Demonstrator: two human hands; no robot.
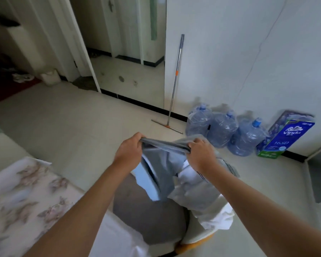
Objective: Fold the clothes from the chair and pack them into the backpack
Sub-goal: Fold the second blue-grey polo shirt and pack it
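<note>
2 bare arms stretched forward, left hand point(130, 147) and right hand point(200, 152) fists clenched, knuckles up

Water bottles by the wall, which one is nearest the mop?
The leftmost bottle, right beside the mop; the middle bottle and right bottle stand farther from it.

Home, living area. Pale tiled floor point(72, 117), white wall point(230, 52), black skirting point(137, 103). Doorway point(130, 75) opens to hall with handled inner door point(115, 25). Squeegee point(174, 80) leans on wall. Three big water jugs point(221, 127) on floor beside Vinda tissue pack point(287, 138). Blurred shoes point(22, 77), white container point(50, 77) at left. Floral cloth point(26, 191) over low surface. Chair point(146, 219) heaped with clothes point(198, 197).
</note>
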